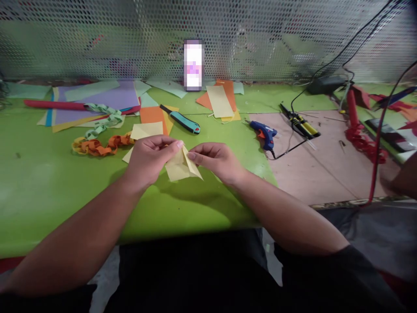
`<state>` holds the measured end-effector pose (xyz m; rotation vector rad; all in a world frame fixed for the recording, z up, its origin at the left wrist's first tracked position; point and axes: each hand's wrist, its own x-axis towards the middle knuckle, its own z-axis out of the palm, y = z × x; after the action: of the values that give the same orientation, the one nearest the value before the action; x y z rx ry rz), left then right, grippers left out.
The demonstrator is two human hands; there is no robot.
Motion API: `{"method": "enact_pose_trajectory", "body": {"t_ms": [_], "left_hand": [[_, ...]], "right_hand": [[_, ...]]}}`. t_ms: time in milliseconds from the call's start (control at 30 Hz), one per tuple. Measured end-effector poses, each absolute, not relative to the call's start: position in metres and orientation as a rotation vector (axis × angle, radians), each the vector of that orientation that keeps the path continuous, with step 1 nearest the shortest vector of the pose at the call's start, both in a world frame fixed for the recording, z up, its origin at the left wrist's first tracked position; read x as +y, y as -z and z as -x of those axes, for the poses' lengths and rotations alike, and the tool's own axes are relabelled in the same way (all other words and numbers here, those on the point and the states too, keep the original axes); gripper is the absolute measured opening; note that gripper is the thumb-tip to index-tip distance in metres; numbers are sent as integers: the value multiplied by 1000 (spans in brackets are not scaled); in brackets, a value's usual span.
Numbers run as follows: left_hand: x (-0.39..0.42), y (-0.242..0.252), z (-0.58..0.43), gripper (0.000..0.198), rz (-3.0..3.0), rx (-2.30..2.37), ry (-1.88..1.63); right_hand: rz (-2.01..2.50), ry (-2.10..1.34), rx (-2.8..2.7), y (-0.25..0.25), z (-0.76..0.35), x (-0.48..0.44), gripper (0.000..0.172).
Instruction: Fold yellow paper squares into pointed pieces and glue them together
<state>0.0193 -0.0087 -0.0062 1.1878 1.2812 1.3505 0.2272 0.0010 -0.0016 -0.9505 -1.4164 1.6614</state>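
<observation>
My left hand (150,157) and my right hand (215,160) meet over the green table (48,174), both pinched on a folded piece of pale yellow paper (181,168). The left fingers grip its upper left part, the right fingertips hold its upper right fold. The paper hangs slightly above the table top. A flat pale yellow sheet (147,130) lies just behind the left hand.
A paper chain of orange, yellow and green links (99,141) lies at the left. Coloured paper sheets (97,98), a teal utility knife (181,119), a blue glue gun (265,133), yellow-handled pliers (301,124) and red wires (360,139) lie beyond. Another person's arm (404,176) shows at the right.
</observation>
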Motion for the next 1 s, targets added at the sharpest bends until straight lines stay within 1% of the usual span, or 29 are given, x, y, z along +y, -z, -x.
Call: {"method": "enact_pose_trajectory", "body": {"t_ms": [200, 367, 533, 633, 767, 833, 1000], "left_hand": [[-12, 4, -22, 23, -1210, 1265, -1312], [-12, 8, -23, 22, -1208, 1318, -1337], [-13, 5, -25, 21, -1254, 1352, -1376], [-13, 0, -24, 20, -1283, 1382, -1422], [-11, -2, -21, 22, -1290, 1390, -1466], [-10, -1, -20, 23, -1277, 1379, -1474], [-6, -2, -17, 22, -1260, 1397, -1516]], "right_hand": [[953, -1705, -1398, 0, -226, -1, 39], [1007, -1659, -1402, -2, -225, -2, 41], [1064, -1585, -1486, -4, -225, -3, 49], [1126, -1412, -1648, -5, -226, -3, 57], [1131, -993, -1863, -5, -228, -2, 64], [1132, -848, -1929, -4, -228, -2, 66], [1221, -746, -2006, -7, -234, -3, 75]]}}
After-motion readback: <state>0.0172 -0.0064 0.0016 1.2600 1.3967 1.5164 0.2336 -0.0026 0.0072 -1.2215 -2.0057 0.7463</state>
